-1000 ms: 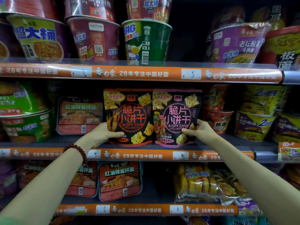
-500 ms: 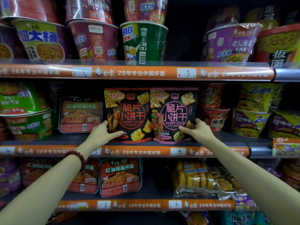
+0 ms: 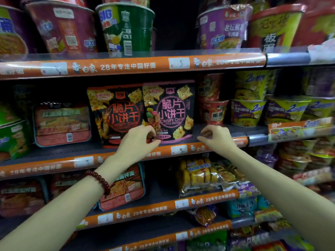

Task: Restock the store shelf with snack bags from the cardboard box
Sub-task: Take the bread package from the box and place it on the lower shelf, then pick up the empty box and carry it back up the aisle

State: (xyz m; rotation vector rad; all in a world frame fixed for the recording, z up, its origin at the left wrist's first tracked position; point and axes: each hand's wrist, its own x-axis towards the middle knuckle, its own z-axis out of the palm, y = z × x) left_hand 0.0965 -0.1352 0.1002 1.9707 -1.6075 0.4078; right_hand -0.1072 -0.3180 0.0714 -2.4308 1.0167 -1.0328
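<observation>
Two black snack bags stand upright side by side on the middle shelf (image 3: 54,153): an orange-trimmed bag (image 3: 116,113) on the left and a pink-trimmed bag (image 3: 172,109) on the right. My left hand (image 3: 137,142) is in front of their lower edges where they meet, thumb and fingers pinched on the pink bag's lower left corner. My right hand (image 3: 215,136) hovers just right of the pink bag, off it, fingers loosely curled and holding nothing. The cardboard box is out of view.
Red noodle trays (image 3: 61,124) sit left of the bags, stacked noodle cups (image 3: 212,104) to their right. Big noodle tubs (image 3: 126,28) fill the shelf above. Below lie a yellow snack pack (image 3: 197,174) and more red trays (image 3: 125,187). Orange price rails (image 3: 126,66) edge each shelf.
Both hands have left the bags' outer edges. My left hand slid right to where the bags meet; my right hand pulled off the pink bag to its right. The view has shifted and tilted.
</observation>
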